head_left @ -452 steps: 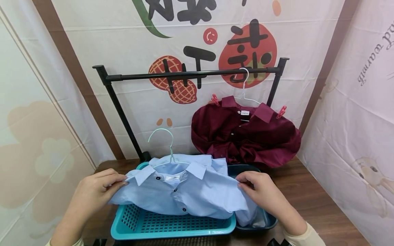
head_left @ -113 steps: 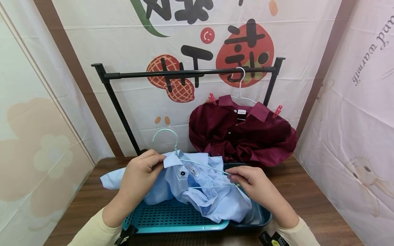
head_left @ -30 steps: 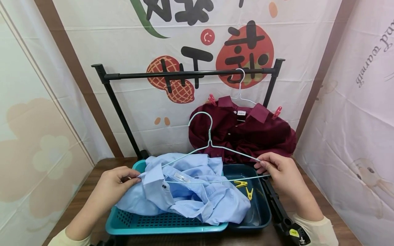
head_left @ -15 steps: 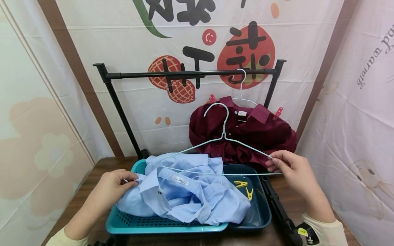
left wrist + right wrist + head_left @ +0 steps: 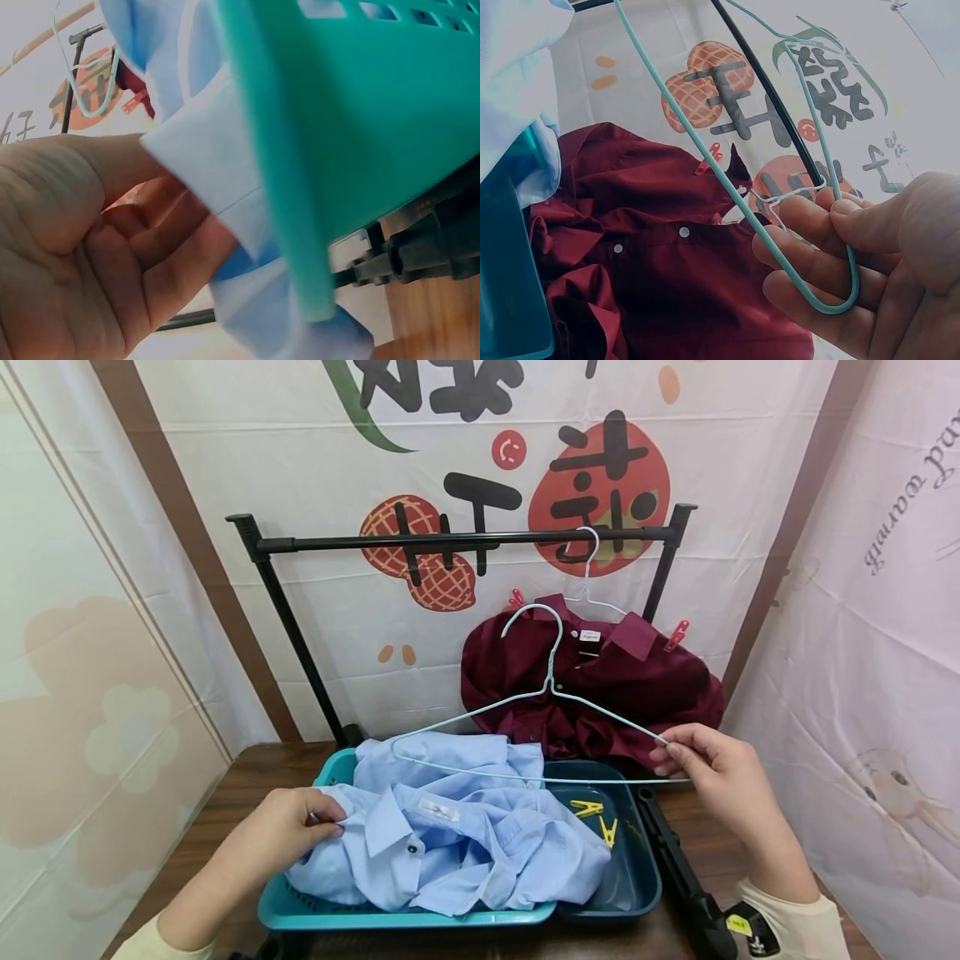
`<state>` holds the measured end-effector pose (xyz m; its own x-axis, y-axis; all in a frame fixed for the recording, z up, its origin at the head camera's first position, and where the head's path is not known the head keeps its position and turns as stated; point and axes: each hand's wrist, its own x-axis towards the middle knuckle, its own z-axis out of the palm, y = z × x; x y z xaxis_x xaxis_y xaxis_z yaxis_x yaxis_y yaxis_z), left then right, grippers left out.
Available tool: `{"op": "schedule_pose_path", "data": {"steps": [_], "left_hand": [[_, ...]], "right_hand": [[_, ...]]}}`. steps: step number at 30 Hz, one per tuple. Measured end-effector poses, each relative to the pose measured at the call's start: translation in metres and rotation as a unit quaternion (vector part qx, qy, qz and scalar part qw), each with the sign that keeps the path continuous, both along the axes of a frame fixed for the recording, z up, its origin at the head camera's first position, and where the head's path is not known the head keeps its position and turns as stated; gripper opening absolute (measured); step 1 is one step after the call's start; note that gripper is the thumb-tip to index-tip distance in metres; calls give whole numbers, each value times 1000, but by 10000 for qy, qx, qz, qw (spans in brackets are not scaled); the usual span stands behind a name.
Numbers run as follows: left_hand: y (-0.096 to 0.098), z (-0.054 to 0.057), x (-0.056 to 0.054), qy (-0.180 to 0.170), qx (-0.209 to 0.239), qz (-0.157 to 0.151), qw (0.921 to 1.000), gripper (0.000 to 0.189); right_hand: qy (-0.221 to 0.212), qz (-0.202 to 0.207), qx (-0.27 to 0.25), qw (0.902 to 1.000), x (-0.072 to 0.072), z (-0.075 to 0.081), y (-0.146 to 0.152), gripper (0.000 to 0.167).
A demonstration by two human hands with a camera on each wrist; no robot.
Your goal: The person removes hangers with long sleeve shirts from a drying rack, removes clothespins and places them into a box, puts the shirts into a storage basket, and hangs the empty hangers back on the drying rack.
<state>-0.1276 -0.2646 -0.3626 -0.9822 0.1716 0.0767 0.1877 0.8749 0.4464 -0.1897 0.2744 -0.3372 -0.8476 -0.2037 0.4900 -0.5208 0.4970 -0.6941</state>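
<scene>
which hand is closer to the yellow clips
Right. The right hand, holding the green hanger, is just right of the yellow clips; the left hand pinches the blue shirt, well off to their left.

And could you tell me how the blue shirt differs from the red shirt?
The blue shirt lies rumpled over the teal basket; the red shirt hangs on a white hanger hooked over the rack.
The red shirt carries pink clips near its shoulders; the blue shirt shows none.
The blue shirt's visible button is dark; the red shirt's buttons are pale.
Both have a collar and a pale label inside the neck.
</scene>
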Motion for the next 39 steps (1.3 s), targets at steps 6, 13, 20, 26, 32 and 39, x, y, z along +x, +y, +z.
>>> {"op": "schedule_pose_path", "data": {"steps": [6,13,20,26,32,39], "left_hand": [[0,10,2,-398,190,-469,9979,10],[-3,25,1,-472,184,-528,9973,14],[-4,39,-5,14,52,-291,9996,14],[-6,45,-13,790,261,-26,9965,13],[-10,51,-24,1242,314,-109,9917,18],[-20,61,-39,1338,538,176,9894,28]], "right_hand": [[16,-21,-14,10000,0,0,0,10],[30,-49,-13,10000,0,0,0,10],[62,-59,8,10000,0,-1,-1,10],[88,-91,30,9999,0,-2,-1,10],[44,-92,44,9999,1,-3,-1,11],[83,-131,88,9998,0,-4,-1,11]]}}
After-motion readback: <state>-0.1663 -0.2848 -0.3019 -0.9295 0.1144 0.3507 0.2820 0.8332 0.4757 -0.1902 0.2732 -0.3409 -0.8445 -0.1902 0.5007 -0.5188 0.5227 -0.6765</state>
